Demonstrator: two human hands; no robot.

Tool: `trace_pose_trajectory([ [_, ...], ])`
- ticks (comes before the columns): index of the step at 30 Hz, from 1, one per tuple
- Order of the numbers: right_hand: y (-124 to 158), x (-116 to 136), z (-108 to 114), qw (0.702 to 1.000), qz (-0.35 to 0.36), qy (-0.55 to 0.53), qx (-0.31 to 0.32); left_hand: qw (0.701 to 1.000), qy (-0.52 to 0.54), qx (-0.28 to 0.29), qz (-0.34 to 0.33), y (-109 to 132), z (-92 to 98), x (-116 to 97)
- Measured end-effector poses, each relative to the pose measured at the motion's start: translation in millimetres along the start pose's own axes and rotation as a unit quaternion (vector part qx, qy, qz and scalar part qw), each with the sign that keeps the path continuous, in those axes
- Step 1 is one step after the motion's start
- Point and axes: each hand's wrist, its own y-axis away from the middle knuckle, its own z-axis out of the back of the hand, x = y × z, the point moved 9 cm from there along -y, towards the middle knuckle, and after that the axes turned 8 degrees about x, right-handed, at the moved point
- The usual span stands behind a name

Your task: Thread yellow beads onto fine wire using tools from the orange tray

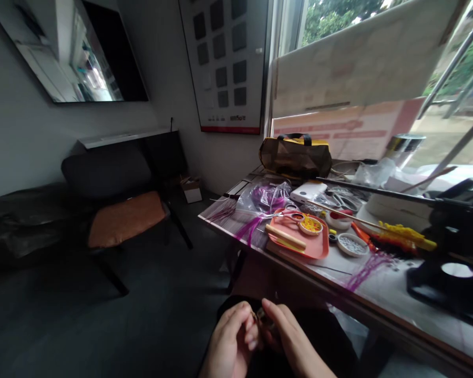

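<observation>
Both hands are together low in the view, above my lap. My left hand (pixel 232 336) is closed, thumb against curled fingers, pinching something too small to name. In my right hand (pixel 287 333), also closed, there is a small dark roundish object (pixel 262 316) with a slight shine, mostly covered by the fingers. Its kind cannot be made out. The fingertips of the two hands nearly meet at this object. Nearest to them on the table is a coral tray (pixel 318 251) with a wooden stick (pixel 286 237) and a small dish of yellow and orange bits (pixel 310 224).
Scissors (pixel 289 213), a white dish of pale beads (pixel 352 244), purple threads (pixel 368 270) and a yellow-and-black bag (pixel 295 155) crowd the table (pixel 412 310). A dark stand (pixel 449 283) is at right. A chair (pixel 128 219) stands left.
</observation>
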Motion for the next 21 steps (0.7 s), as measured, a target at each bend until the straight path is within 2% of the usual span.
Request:
trace_pose_trajectory([
  [5, -6, 0, -14, 0.998, 0.012, -0.009, 0.058, 1.000, -0.015, -0.017, -0.007, 0, 1.0, 0],
  [11, -6, 11, -25, 0.992, 0.048, 0.039, 0.112, 0.999, -0.024, -0.034, -0.006, 2, 0.8, -3],
  [21, 1, 19, -24, 0.993, 0.036, 0.052, 0.101, 0.998, -0.024, -0.057, -0.013, 5, 4.1, -3],
])
